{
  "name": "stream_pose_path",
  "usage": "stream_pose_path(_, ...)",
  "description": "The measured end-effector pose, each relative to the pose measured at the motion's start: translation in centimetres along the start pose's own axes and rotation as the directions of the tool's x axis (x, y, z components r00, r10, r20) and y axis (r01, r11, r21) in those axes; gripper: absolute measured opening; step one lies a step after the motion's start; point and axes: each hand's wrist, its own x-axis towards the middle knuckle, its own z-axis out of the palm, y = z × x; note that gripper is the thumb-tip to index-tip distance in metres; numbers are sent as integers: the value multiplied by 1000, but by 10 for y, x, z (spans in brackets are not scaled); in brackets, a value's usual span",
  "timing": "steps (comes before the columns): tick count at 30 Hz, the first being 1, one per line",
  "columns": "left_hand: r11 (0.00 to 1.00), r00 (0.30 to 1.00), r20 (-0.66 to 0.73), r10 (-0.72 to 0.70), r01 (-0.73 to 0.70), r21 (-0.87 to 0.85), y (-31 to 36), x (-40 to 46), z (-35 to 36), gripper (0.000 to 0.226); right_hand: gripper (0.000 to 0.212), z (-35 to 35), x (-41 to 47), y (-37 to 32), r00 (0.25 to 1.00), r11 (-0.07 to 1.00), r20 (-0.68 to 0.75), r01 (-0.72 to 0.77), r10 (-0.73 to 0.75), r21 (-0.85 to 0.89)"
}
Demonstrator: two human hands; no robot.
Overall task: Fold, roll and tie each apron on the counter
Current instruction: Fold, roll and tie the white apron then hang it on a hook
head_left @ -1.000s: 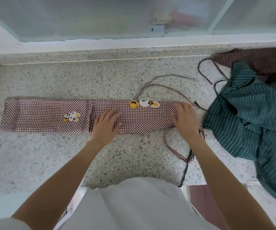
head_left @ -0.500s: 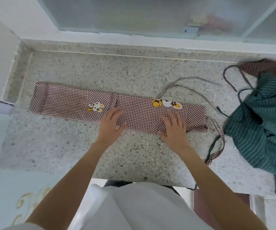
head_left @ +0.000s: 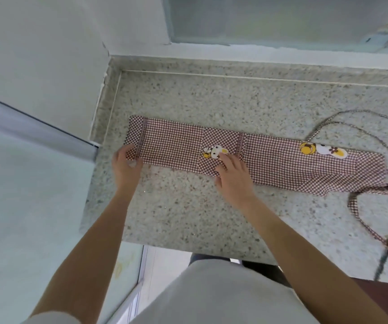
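On the speckled stone surface [head_left: 211,216] the checked apron [head_left: 281,164] lies folded into one long narrow strip, running from the wall corner [head_left: 108,66] out to my right. My left hand [head_left: 126,166] grips the strip's end nearest that corner, fingers [head_left: 139,163] curled at the near edge, thumb on top. My right hand [head_left: 232,178] rests flat mid-strip, beside the small rabbit patch [head_left: 215,152], fingers [head_left: 225,159] straight and slightly spread. Judgement: folding looks done; rolling from the corner end is the step in hand. To do it well, turn the first wrap tight and square to the long edges, and keep the right palm smoothing ahead so layers do not skew. Ties [head_left: 361,206] trail loose at the far end from the corner; leave them free for knotting. No containers in view.
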Motion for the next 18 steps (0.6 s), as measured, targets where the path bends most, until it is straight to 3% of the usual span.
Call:
stream_pose_path(3,994,998,50,-24,19,107,-11,16,-6,48,24,7,-19,7,1000,998,-2,1,-2,-62)
stream_pose_path(9,984,991,115,-68,48,171,-14,34,-17,51,52,29,-40,14,996,999,93,2,2,-35)
stream_pose_path(12,987,985,152,-87,65,147,-9,37,-22,45,51,34,-44,14,996,999,84,-40,37,31)
stream_pose_path(16,973,971,158,-178,150,175,-3,42,-28,44,49,30,-44,14,998,995,35,-48,51,-84)
stream_pose_path(18,962,958,114,-264,254,95,4,42,-31,43,48,30,-49,17,999,991,1,-38,38,-127)
